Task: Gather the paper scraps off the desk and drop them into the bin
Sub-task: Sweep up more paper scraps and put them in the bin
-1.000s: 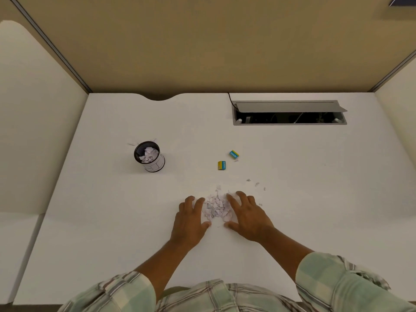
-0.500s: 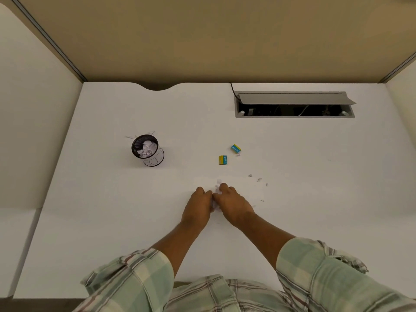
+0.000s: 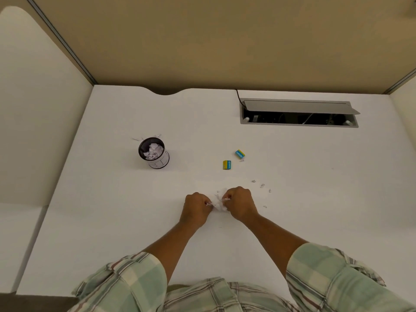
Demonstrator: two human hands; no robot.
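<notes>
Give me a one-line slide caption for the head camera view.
Both hands, left hand and right hand, pinch a paper scrap pile on the desk; mesh bin waits left.

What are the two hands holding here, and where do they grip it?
The left hand and right hand pinch the pile of paper scraps between them, fingers curled in at its opposite sides, low over the desk.

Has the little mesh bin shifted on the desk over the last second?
No. The mesh bin keeps its spot left of the two erasers and diagonally forward-left of the cable hatch; only the head camera moved.
</notes>
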